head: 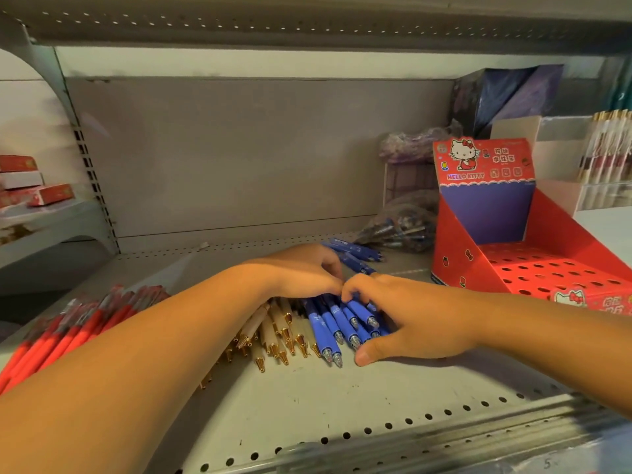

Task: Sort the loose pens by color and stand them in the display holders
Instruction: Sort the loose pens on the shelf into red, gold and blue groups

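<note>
Left hand [304,273] and right hand [407,319] each close a narrow, curled grip on the bunch of blue pens [333,325] lying on the shelf [342,398], near the red display holder [456,234] at their right.

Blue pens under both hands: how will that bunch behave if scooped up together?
Probably apt to roll and fan apart: the blue pens are round-barrelled and lie loose on the smooth shelf. Likely stiff and light, being slim plastic. The right hand curls round them from the side, which should keep them bunched.
</note>
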Tool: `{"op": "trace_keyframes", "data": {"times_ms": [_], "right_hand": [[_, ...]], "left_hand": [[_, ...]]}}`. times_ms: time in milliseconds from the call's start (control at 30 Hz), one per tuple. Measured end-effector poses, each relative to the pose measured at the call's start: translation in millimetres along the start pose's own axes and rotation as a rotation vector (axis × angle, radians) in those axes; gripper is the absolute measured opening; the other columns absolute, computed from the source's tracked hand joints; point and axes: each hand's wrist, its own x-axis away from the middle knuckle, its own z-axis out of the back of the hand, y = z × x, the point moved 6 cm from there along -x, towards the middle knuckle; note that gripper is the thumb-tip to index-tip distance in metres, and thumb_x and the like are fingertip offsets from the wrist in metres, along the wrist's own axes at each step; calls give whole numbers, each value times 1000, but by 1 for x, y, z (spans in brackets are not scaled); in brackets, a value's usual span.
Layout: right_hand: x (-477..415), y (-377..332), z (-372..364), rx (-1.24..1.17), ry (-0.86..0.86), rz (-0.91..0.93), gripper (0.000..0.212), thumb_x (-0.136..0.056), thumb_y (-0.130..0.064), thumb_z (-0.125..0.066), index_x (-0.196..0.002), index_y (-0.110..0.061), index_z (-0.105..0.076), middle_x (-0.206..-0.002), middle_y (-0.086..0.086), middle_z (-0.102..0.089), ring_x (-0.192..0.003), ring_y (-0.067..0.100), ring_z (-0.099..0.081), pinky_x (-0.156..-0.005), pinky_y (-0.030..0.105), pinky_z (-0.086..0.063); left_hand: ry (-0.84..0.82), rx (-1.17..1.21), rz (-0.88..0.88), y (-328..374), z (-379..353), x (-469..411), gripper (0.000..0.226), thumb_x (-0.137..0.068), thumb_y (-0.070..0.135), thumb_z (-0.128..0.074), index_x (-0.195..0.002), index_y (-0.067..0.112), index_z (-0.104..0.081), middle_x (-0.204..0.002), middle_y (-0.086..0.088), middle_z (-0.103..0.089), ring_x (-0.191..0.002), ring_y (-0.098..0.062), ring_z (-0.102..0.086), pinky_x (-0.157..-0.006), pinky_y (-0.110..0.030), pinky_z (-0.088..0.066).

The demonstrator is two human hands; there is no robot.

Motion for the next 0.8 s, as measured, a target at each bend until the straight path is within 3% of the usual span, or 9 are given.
{"op": "trace_keyframes", "data": {"times_ms": [67, 200, 333, 433, 500, 567, 633, 733, 800], "right_hand": [[-1, 1, 2, -50, 23, -3, 67, -70, -68, -72, -117, -43, -32, -101, -20, -49, -86, -4, -49, -64, 13, -40], [3, 7, 18, -208, -25, -71, 73, -61, -73, -73, -121, -45, -43, -112, -26, -54, -93, -8, -58, -78, 16, -49], [-12, 23, 50, -232, 45, -176, 30, -86, -55, -62, -102, -30, -64, -87, -15, -71, -72, -4, -66, -72, 22, -52], [-42, 42, 60, -112, 33, -292, 38, -94, -47, -54, -102, -12, -67, -84, 5, -68, -71, 13, -63, -72, 30, -48], [-68, 51, 58, -44, 23, -330, 43, -95, -41, -54, -88, 0, -62, -77, 18, -57, -69, 30, -54, -71, 37, -44], [-92, 62, 51, 52, 4, -388, 38, -94, -39, -56, -74, -7, -52, -69, 13, -46, -63, 27, -43, -63, 35, -33], [-112, 71, 43, 125, -47, -430, 37, -94, -45, -56, -82, -10, -54, -80, 10, -55, -71, 24, -49, -64, 34, -34], [-133, 89, 32, 162, -101, -494, 56, -90, -56, -58, -123, -10, -57, -122, 11, -60, -108, 29, -58, -87, 37, -45], [-143, 97, 27, 196, -128, -517, 58, -87, -57, -60, -123, -11, -57, -123, 11, -60, -107, 28, -59, -91, 38, -47]], "left_hand": [[9, 48, -18, -2, 1, 2, 9, -87, 40, -66, -87, 31, -69, -89, 14, -67, -86, -6, -61, -75, -26, -45], [-15, 50, -29, 0, 4, 8, 12, -89, 40, -66, -91, 32, -75, -89, 20, -69, -86, -1, -62, -81, -25, -47], [33, 22, -5, -7, 20, 15, 19, -91, 46, -63, -94, 31, -75, -93, 17, -70, -90, -3, -62, -86, -28, -46], [131, -54, 79, -23, 33, 18, 31, -94, 44, -56, -101, 18, -72, -99, 5, -69, -91, -12, -62, -82, -29, -44], [150, -90, 149, -35, 34, 19, 41, -95, 44, -54, -106, 8, -69, -101, -9, -69, -92, -22, -64, -83, -33, -47], [127, -99, 206, -41, 27, 19, 49, -93, 52, -53, -110, 9, -68, -109, -13, -69, -98, -25, -64, -86, -35, -48], [68, -108, 243, -42, 17, 19, 56, -89, 65, -52, -117, 18, -65, -115, -4, -67, -102, -21, -62, -84, -34, -46], [-35, -100, 259, -38, 2, 19, 65, -81, 78, -50, -129, 34, -54, -126, 9, -60, -102, -11, -52, -77, -24, -37], [-66, -71, 250, -35, -4, 18, 72, -80, 80, -49, -137, 37, -47, -137, 8, -56, -101, -10, -49, -72, -22, -34]]}}
